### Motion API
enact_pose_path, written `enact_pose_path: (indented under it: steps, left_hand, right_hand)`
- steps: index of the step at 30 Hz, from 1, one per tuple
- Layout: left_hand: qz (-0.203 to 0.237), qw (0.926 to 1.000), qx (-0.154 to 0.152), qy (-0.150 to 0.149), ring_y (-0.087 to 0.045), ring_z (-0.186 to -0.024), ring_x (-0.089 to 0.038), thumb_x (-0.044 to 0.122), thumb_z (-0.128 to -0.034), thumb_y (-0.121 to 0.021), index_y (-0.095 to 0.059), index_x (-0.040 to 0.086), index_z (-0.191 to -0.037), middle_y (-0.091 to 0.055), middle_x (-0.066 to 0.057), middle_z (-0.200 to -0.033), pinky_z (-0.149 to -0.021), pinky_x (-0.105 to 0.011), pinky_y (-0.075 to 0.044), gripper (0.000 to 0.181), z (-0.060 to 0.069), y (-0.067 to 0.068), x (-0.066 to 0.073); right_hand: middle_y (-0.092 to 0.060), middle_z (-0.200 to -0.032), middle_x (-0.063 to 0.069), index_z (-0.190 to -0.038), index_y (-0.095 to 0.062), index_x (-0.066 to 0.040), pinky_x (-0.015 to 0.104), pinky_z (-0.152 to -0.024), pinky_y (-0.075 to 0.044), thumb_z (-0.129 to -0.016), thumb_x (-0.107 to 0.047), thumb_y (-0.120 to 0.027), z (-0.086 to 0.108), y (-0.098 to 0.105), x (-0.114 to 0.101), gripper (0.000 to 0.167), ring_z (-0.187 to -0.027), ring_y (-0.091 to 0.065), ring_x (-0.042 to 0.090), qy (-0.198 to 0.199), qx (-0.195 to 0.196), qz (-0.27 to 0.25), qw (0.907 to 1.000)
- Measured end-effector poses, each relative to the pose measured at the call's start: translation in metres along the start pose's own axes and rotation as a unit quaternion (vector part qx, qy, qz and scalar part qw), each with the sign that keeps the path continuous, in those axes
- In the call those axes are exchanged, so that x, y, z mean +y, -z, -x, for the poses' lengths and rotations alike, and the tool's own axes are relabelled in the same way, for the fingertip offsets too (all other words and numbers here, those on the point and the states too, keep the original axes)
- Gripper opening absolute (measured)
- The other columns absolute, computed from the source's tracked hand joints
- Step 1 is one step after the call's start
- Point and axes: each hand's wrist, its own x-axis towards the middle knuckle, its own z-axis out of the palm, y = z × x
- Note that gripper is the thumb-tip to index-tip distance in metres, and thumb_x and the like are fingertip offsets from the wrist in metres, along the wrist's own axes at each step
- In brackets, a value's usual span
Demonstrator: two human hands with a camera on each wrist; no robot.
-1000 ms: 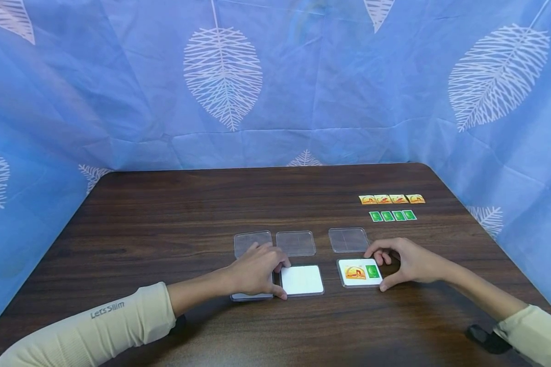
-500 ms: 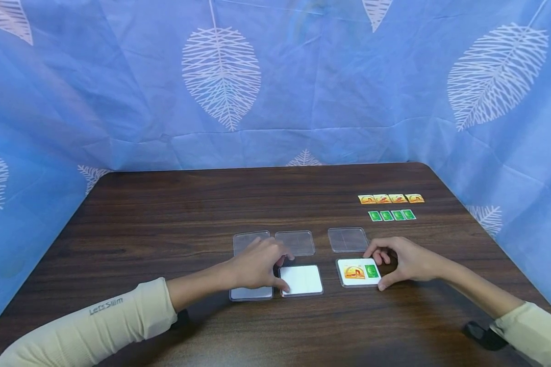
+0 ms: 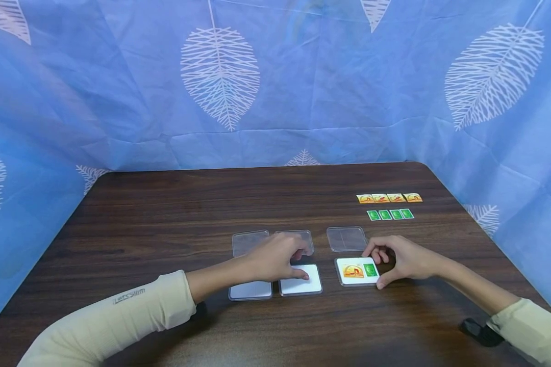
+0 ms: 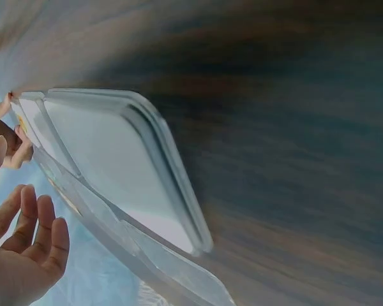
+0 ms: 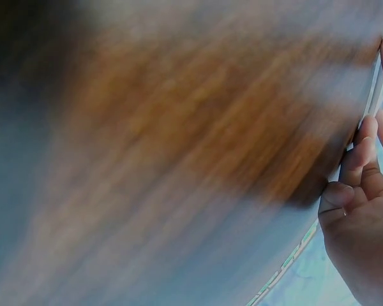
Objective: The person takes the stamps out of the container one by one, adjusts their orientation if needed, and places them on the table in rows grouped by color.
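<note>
Blue leaf-print cloth (image 3: 303, 76) behind and to the sides; dark wood-grain worktop (image 3: 202, 204). Yellow pieces (image 3: 380, 198) and green pieces (image 3: 384, 215) lie in two rows towards its far right corner. About midway between the side edges: clear lids (image 3: 346, 239), and just nearer, two white cases (image 3: 250, 290) plus a printed case (image 3: 356, 271). Right hand (image 3: 408, 259) pinches the printed case's right end, thumb at its near corner, finger by the far edge. Left hand (image 3: 273, 257) is over the white cases, fingers loosely bent, nothing grasped; cannot tell whether its thumb touches.

Judgement: step looks like handling the cases; best gripped by rims, thumbs off white faces, lids left undisturbed.

Writing: left sleeve (image 3: 119, 316) reads roughly "LetsSlim". Nothing legible on the pieces.
</note>
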Motion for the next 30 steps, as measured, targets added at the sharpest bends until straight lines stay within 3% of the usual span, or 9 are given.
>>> enact_pose_path:
  steps: [14, 21, 30]
  left_hand:
    - [0.000, 0.9999, -0.016, -0.005, -0.051, -0.077, -0.009, 0.027, -0.0809, -0.091, -0.075, 0.005, -0.111, -0.063, -0.003, -0.089, -0.067, -0.021, -0.042, 0.041, -0.006, -0.007, 0.004]
    - [-0.061, 0.9975, -0.037, -0.001, -0.052, -0.081, -0.006, 0.038, -0.0774, -0.093, -0.073, 0.009, -0.114, -0.063, 0.001, -0.096, -0.069, -0.020, -0.043, 0.051, 0.000, -0.011, 0.001]
    - [-0.072, 0.9973, -0.013, -0.009, -0.052, -0.081, -0.007, 0.042, -0.0793, -0.091, -0.074, 0.008, -0.119, -0.065, 0.001, -0.101, -0.071, -0.021, -0.044, 0.055, -0.008, -0.016, 0.004]
  right_hand:
    - [-0.053, -0.083, -0.001, -0.111, -0.066, -0.011, 0.028, -0.060, -0.038, -0.076, -0.020, -0.094, 0.001, 0.000, 0.001, 0.045, -0.070, -0.046, 0.018, -0.002, -0.002, -0.004, 1.0000]
    - [-0.053, -0.083, -0.002, -0.112, -0.065, -0.011, 0.029, -0.060, -0.038, -0.076, -0.021, -0.094, 0.001, 0.000, 0.002, 0.046, -0.070, -0.046, 0.018, -0.006, -0.004, -0.001, 1.0000]
    - [-0.053, -0.084, -0.003, -0.114, -0.067, -0.009, 0.030, -0.062, -0.038, -0.075, -0.022, -0.095, 0.002, 0.003, -0.001, 0.050, -0.072, -0.046, 0.017, -0.018, -0.005, 0.005, 0.9998]
